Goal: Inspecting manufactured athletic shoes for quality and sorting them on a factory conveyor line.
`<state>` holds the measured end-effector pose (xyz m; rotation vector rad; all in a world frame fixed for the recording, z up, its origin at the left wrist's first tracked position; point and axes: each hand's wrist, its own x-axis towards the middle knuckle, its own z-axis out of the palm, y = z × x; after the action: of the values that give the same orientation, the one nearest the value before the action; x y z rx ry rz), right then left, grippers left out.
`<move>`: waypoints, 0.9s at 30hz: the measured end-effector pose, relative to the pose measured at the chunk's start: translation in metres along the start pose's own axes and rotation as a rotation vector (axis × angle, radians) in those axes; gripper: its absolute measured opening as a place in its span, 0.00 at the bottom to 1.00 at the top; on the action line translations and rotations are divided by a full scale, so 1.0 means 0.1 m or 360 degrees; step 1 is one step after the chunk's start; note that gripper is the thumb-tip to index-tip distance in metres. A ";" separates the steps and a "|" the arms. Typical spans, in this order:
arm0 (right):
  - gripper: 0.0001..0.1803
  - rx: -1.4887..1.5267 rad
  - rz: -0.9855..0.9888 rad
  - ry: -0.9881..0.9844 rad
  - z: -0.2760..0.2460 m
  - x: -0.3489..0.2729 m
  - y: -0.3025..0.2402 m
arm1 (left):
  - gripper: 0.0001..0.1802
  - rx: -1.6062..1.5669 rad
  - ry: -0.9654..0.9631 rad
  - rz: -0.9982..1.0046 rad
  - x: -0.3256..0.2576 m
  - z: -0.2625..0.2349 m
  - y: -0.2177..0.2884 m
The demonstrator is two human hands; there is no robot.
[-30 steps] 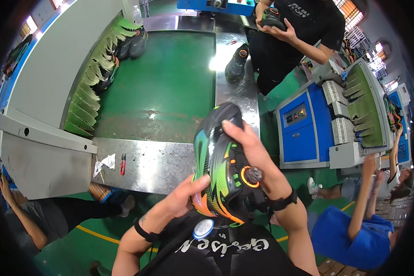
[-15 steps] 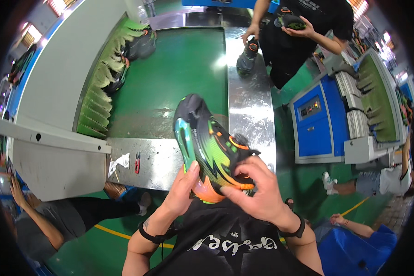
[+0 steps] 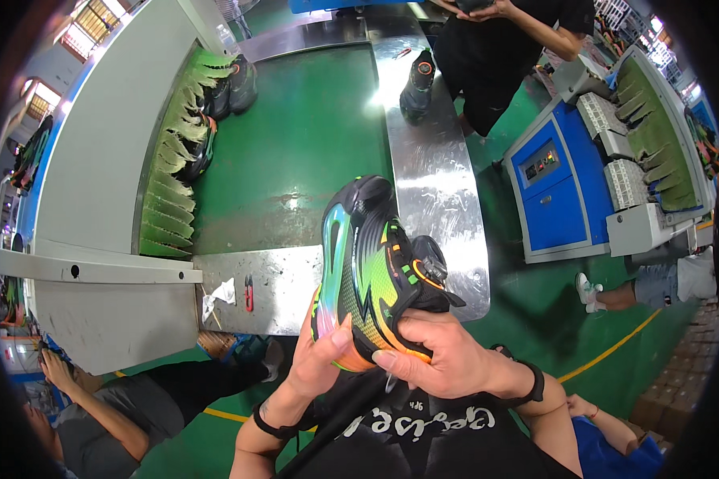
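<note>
Grey housing [image 3: 96,160] runs along the far left, w/ a row of green flaps [image 3: 172,172] at its edge. Two dark shoes [image 3: 230,86] sit among the flaps up top, another [image 3: 201,148] lower down. Green belt [image 3: 295,152] lies beside them, steel table [image 3: 276,279] at its near end. White scrap [image 3: 220,294] and small red cutters [image 3: 248,292] lie on the steel, just apart. Below left, a seated person [image 3: 96,407] in dark trousers.

Left hand [image 3: 315,359] cups the heel end of a sneaker [image 3: 371,267] from below, thumb pressed on its side. Sneaker is green/orange/black, held up over the table edge in front of the chest, toe pointing away, sole side to the left. Right hand [image 3: 439,359] grips the heel from the right, fingers closed round it.

Steel strip [image 3: 431,160] runs up the belt's right side; a black shoe [image 3: 417,80] stands on it near another person [image 3: 503,48] in black. Blue machine [image 3: 555,191] stands right of that, more green flaps [image 3: 663,136] on the unit beyond.
</note>
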<state>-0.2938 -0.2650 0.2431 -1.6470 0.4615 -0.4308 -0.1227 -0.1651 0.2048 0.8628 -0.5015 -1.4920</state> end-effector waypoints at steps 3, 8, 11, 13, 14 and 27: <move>0.11 0.0004 -0.0144 -0.0025 0.02 -0.01 -0.11 | 0.42 0.0005 0.0098 0.0023 -0.06 0.06 0.05; 0.08 -0.0158 -0.0522 0.0304 0.10 -0.02 -0.23 | 0.50 0.0223 0.0219 -0.0037 -0.13 0.26 0.12; 0.10 -0.0189 -0.0229 0.0432 0.12 0.04 -0.12 | 0.40 0.0369 0.0407 0.0013 0.06 0.25 0.08; 0.14 0.0213 0.0626 0.0319 0.07 0.07 -0.04 | 0.33 -0.0033 0.0442 -0.0191 0.21 0.22 0.02; 0.13 0.0296 0.0402 0.0286 0.03 0.07 -0.01 | 0.29 -0.0105 0.0408 -0.0213 0.23 0.21 0.00; 0.13 0.0129 0.0003 -0.0262 -0.27 0.23 -0.17 | 0.40 -0.0153 0.0297 -0.0226 0.17 0.28 0.14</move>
<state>-0.2876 -0.2978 0.2631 -1.5889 0.3190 -0.3058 -0.1339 -0.1888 0.2289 0.9668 -0.2330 -1.5330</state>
